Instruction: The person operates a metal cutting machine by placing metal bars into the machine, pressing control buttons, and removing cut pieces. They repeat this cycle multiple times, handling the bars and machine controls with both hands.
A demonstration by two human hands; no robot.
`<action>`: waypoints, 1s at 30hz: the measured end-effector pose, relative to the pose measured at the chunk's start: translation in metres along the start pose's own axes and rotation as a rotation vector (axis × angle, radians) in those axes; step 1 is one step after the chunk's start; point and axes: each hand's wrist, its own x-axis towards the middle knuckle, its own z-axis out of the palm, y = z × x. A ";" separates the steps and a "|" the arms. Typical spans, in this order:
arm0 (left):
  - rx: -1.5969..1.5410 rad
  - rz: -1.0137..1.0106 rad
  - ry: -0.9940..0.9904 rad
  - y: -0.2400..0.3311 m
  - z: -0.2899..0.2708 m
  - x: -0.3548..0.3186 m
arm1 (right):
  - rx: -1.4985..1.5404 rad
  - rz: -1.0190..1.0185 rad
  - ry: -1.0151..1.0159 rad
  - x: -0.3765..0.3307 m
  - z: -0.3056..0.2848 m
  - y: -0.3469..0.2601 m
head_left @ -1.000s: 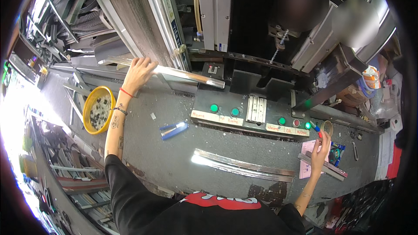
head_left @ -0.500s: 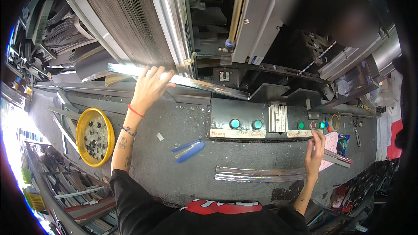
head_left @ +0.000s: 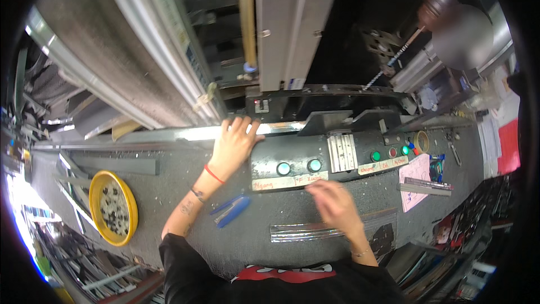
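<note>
A long shiny metal strip (head_left: 202, 133) lies along the front of the machine, its right end by a dark upright plate. My left hand (head_left: 235, 142) grips it, fingers over its far edge. Smeared by motion, my right hand (head_left: 334, 208) hovers over the bench, just in front of the control panel (head_left: 264, 159) with its green buttons. Whether its fingers are closed is hard to make out; nothing shows in them. Under and beside that hand, more shiny metal strips (head_left: 298, 233) lie on the bench.
A blue-handled tool (head_left: 233, 211) lies between my arms. To the left stands a yellow basin (head_left: 133, 214) with dark bits in it. On the right are pink paper (head_left: 413, 200) with short metal pieces (head_left: 427, 189) on it, and a roll of tape (head_left: 421, 142).
The metal strip has gone from slanting to nearly level against the machine, my left hand still on it. My right hand has swung left from beside the paper. The view has shifted too.
</note>
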 end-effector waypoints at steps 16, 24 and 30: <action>-0.320 -0.090 0.007 0.007 0.007 0.012 | 0.083 0.044 0.016 0.042 0.063 -0.016; -0.396 -0.074 -0.027 0.017 0.017 0.024 | 0.117 0.169 0.044 0.040 0.070 -0.011; -0.403 -0.086 -0.001 0.017 0.014 0.022 | 0.128 0.180 0.077 0.041 0.075 -0.009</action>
